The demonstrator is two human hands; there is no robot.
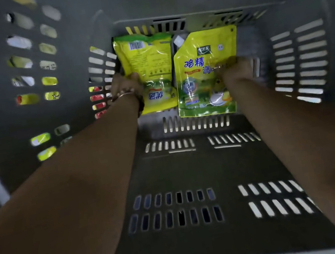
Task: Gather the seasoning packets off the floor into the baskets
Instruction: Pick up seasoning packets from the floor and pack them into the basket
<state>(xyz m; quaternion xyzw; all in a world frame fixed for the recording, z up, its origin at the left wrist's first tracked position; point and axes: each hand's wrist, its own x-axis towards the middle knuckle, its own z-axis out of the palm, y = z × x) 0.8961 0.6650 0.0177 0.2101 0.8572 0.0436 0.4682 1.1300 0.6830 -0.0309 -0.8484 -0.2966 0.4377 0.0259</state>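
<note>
"What are you seeing from your end?"

"I'm looking straight down into a deep grey basket (181,173) with slotted walls, and both arms are reaching to the bottom of it. The left hand (125,85) is gripping the left packet (148,60) – a yellow pouch turned back side up, with its barcode showing near the far edge."

"And the fingers (134,76)?"

"They're curling round that pouch's left edge, about halfway along it. A beaded bracelet (127,94) is sitting on that wrist."

"The other side?"

"The right hand (235,70) is holding the right packet (201,71), a yellow and green pouch lying face up with blue characters printed on it. Its fingers are closing over the pouch's right edge and onto the printed face, though the blur there is hiding exactly how each one is bending."

"How are the two pouches lying?"

"They're lying side by side, edges nearly touching, down at the far end of the basket floor. I'm not managing to tell whether they're resting flat on the floor or hanging just above it. The right one is tilting a little, with its cut corner pointing away from me."

"Anything else?"

"More yellow and red packets (48,80) are showing through the slots in the left wall – outside the basket."
</note>
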